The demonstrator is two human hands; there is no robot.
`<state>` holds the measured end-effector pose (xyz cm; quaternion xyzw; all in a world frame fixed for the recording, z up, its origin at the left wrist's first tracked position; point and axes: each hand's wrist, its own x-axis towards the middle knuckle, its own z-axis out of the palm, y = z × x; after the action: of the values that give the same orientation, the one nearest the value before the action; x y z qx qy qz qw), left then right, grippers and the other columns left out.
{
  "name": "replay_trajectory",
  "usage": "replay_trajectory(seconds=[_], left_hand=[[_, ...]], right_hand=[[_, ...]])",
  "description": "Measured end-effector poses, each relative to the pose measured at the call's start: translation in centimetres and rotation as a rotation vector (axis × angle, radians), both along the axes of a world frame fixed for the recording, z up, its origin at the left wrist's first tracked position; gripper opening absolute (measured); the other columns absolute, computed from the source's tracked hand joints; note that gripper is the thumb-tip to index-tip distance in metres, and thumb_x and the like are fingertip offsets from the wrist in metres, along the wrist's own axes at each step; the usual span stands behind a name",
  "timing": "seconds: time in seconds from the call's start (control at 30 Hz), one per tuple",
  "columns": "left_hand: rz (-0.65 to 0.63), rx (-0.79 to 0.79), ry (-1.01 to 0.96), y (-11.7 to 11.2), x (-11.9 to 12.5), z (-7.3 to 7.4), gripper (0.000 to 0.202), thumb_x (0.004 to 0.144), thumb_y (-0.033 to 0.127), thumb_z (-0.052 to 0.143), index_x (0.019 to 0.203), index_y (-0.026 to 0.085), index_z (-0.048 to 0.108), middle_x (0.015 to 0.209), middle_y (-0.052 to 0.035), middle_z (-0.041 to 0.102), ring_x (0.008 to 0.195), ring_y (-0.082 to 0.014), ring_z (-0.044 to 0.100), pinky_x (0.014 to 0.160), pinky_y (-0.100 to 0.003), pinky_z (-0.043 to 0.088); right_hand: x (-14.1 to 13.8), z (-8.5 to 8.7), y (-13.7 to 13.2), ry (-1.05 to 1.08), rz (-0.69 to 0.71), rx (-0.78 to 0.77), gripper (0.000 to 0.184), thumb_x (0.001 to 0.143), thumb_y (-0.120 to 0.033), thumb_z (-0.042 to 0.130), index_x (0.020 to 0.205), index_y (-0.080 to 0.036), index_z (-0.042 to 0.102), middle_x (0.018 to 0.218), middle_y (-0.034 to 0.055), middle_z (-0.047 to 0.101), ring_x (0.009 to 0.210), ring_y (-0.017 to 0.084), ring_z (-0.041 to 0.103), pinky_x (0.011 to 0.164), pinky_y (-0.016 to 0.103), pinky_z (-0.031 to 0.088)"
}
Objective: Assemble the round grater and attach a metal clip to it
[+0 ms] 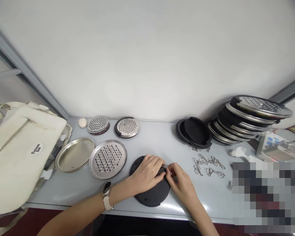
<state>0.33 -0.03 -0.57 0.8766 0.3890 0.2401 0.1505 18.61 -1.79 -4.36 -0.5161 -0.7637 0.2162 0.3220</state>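
Observation:
In front of me a black round plastic base [154, 196] lies on the table. My left hand [147, 172] rests across its top, fingers curled over the right edge, thumb and forefinger closed there. My right hand [180, 182] is pinched at the same edge, around a small metal wire clip [164, 166] that is mostly covered by fingers. How the clip meets the base is hidden. Just left of the base is a round metal grater plate [108, 159]. Several loose wire clips [203, 159] are scattered right of my right hand.
Plain metal discs [75, 155] lie at left beside a cream bag [22, 154]. Small round graters [127, 127] and a pale egg-shaped object [83, 123] sit by the wall. Black bases [198, 132] and a tall leaning grater stack [250, 119] stand at right.

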Motion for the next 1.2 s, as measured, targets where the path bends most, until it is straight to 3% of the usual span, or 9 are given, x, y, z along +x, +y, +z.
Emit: replay_trajectory(seconds=[0.3,0.6,1.2], left_hand=[[0.0,-0.025,-0.015,0.04,0.03,0.04,0.015,0.091,0.02,0.056,0.105,0.019,0.051,0.1,-0.0029,0.061,0.097,-0.0191,0.056,0.09,-0.035,0.04],[-0.032,-0.023,-0.051,0.13,0.09,-0.22,0.007,0.094,0.019,0.052,0.099,0.019,0.056,0.094,-0.0011,0.064,0.094,-0.0177,0.056,0.089,-0.034,0.038],[-0.059,-0.032,-0.067,0.18,-0.05,-0.14,0.019,0.095,0.016,0.049,0.113,0.019,0.054,0.1,-0.0015,0.066,0.095,-0.016,0.058,0.09,-0.033,0.036]], right_hand=[[0.16,0.11,-0.14,-0.013,0.041,-0.006,0.013,0.093,-0.021,0.045,0.081,-0.023,0.04,0.072,-0.002,0.049,0.064,0.014,0.049,0.061,0.026,0.041],[0.14,0.08,-0.07,-0.005,0.025,0.041,0.012,0.095,-0.024,0.045,0.083,-0.023,0.041,0.072,-0.0016,0.05,0.063,0.014,0.05,0.06,0.026,0.041],[0.13,-0.02,-0.1,-0.123,0.048,0.123,0.019,0.096,-0.024,0.041,0.078,-0.023,0.039,0.062,-0.0037,0.048,0.054,0.013,0.049,0.053,0.023,0.036]])
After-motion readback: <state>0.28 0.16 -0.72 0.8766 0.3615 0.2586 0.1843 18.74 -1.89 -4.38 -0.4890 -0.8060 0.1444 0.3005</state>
